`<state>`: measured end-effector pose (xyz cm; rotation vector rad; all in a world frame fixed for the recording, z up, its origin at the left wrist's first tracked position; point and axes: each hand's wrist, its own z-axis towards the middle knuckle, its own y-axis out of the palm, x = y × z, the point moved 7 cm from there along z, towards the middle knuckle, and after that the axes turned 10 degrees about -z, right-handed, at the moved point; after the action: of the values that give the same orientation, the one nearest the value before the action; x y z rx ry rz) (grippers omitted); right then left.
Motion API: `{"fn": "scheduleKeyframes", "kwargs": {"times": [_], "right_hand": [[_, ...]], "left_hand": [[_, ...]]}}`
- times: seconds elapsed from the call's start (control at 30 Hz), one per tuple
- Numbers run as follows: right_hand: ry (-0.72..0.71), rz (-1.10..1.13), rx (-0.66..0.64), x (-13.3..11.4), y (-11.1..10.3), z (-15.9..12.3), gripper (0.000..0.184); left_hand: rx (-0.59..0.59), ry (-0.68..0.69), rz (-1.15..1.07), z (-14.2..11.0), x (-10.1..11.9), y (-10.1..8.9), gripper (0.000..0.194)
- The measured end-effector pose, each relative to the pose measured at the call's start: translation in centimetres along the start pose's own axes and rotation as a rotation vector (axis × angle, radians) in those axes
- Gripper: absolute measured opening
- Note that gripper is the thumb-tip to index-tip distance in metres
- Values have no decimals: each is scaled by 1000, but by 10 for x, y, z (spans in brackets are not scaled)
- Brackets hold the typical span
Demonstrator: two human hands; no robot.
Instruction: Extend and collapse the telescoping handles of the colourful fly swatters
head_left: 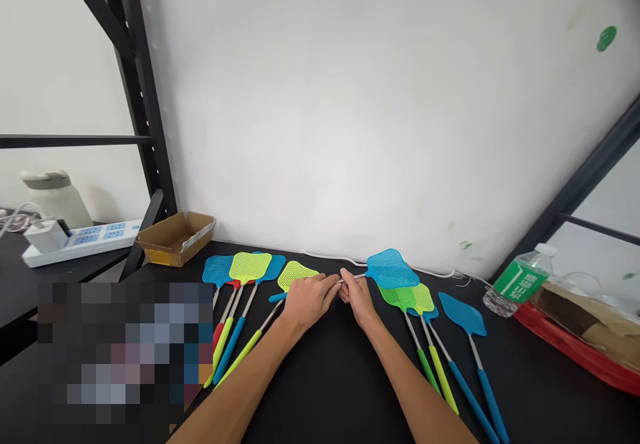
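A blue fly swatter lies crosswise in both my hands above the black table, its mesh head to the right. My left hand is closed around the handle part, and a short blue end of the grip sticks out on its left. My right hand pinches the thin metal shaft close to the head. The fingertips of both hands nearly meet. Behind my left hand is a yellow-green fly swatter. A green fly swatter lies partly under the blue mesh head.
Several fly swatters lie at left, including a yellow-green one, and several at right, including a blue one. A cardboard box stands back left. A plastic bottle and red tray stand right. A white cable runs along the wall.
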<state>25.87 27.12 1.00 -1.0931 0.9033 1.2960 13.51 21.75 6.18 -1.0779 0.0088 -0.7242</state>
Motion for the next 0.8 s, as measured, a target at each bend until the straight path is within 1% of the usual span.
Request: {"fn": "scheduleKeyframes", "kwargs": {"times": [0.2,0.43,0.53,0.6,0.67,0.8], "right_hand": [[42,53,96,2,-5,1,55],[38,75,180,4,-11,2,55],[29,53,213,6,-14,2,56],[16,0,222,4,-16,1,56],[-9,-65,187,-1,-14,-1,56],[-45,-148,-12,-10,0,-5,58]], "left_hand": [[-7,13,4,1,0,0,41],[-3,7,12,1,-1,-1,43],[2,6,-3,1,-1,0,42],[13,4,-25,0,-2,0,40],[33,-5,-46,-2,-3,-1,37],[54,-25,-59,-5,-5,-5,32]]}}
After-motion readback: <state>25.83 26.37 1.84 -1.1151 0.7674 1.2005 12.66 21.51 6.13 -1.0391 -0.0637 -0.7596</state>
